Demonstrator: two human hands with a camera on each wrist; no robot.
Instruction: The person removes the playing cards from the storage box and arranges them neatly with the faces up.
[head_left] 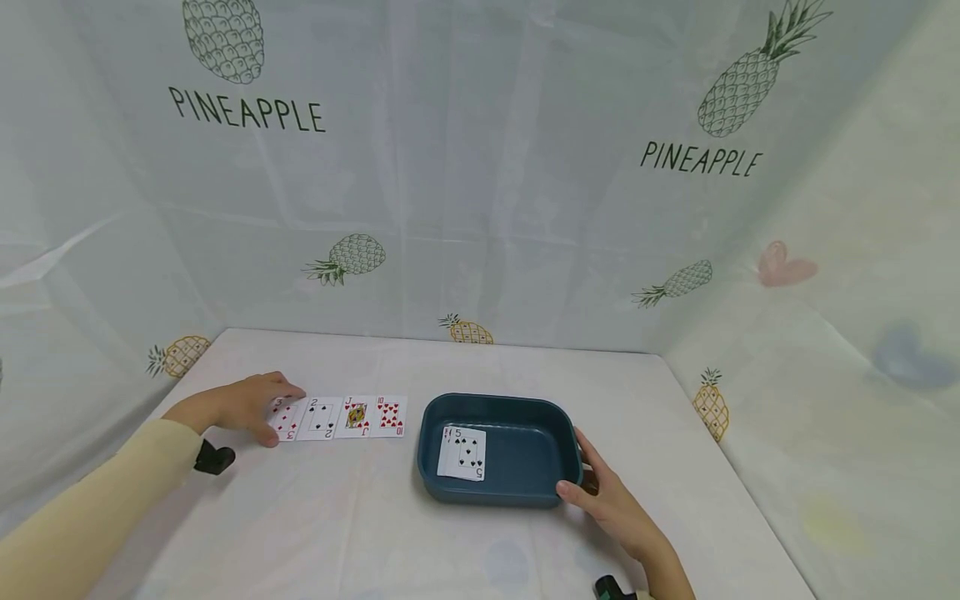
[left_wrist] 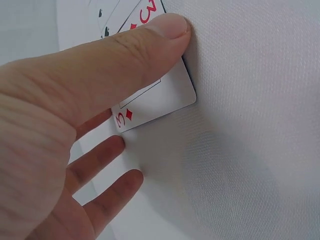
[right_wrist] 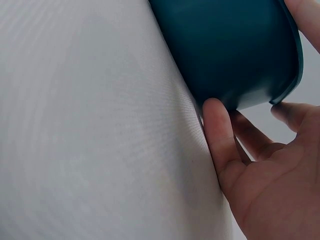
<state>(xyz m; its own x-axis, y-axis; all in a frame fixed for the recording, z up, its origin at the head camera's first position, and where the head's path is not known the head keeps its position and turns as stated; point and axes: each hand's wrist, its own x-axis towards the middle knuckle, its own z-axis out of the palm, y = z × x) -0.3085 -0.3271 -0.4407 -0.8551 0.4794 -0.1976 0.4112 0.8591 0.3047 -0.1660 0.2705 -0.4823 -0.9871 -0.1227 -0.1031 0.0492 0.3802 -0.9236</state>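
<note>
From here I see my left hand (head_left: 243, 404) spanning the end card, thumb and forefinger pinching its edges; only the left wrist view reads clearly as the three of diamonds (left_wrist: 177, 92). My right hand (head_left: 622, 508) grips the blue tray (head_left: 528, 454), thumb on its rim, while the right wrist view adds fingers against its outer wall. Only the head view shows the black two (head_left: 320, 419), jack (head_left: 356, 417) and ten (head_left: 391, 417) in a row on the counter (head_left: 420, 550), and the card pile (head_left: 465, 454) inside the tray.
</note>
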